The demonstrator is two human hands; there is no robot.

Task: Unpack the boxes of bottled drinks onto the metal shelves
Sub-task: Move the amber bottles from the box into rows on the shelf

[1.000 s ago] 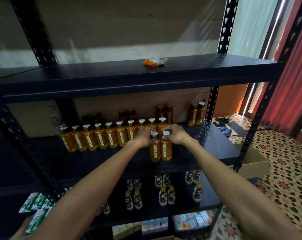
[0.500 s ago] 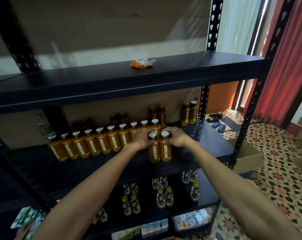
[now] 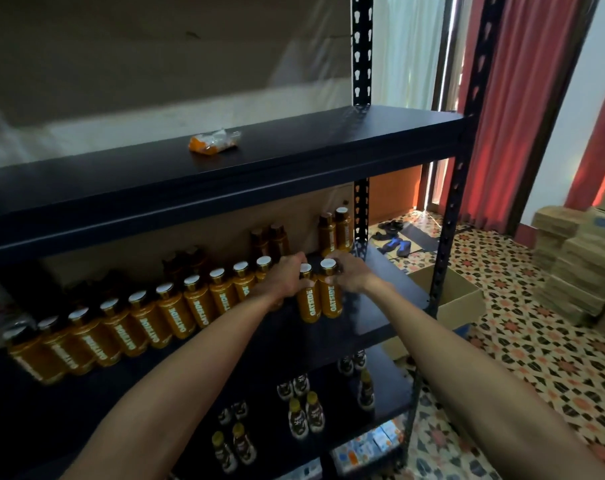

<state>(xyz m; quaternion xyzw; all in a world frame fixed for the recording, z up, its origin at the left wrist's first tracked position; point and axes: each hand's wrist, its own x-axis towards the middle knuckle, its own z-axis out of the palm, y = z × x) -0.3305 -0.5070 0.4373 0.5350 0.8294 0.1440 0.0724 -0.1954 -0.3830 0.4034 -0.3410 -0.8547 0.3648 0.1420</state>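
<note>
Two orange Oatside bottles (image 3: 320, 299) with white caps stand side by side on the middle metal shelf (image 3: 374, 320). My left hand (image 3: 283, 277) grips the left bottle near its neck. My right hand (image 3: 349, 273) grips the right one. A long row of the same bottles (image 3: 162, 313) runs leftward along the shelf, touching my left wrist. More bottles (image 3: 334, 232) stand at the back of the shelf, partly in shadow.
An orange plastic packet (image 3: 212, 143) lies on the top shelf. Dark bottles (image 3: 304, 414) stand on the lower shelf, cartons below them. An open cardboard box (image 3: 457, 299) sits on the patterned floor right of the rack, stacked boxes (image 3: 578, 268) further right.
My view has swung to the right, so the shelf looks shifted left. Both hands stay on the two front bottles, which still stand at the same spot on the shelf.
</note>
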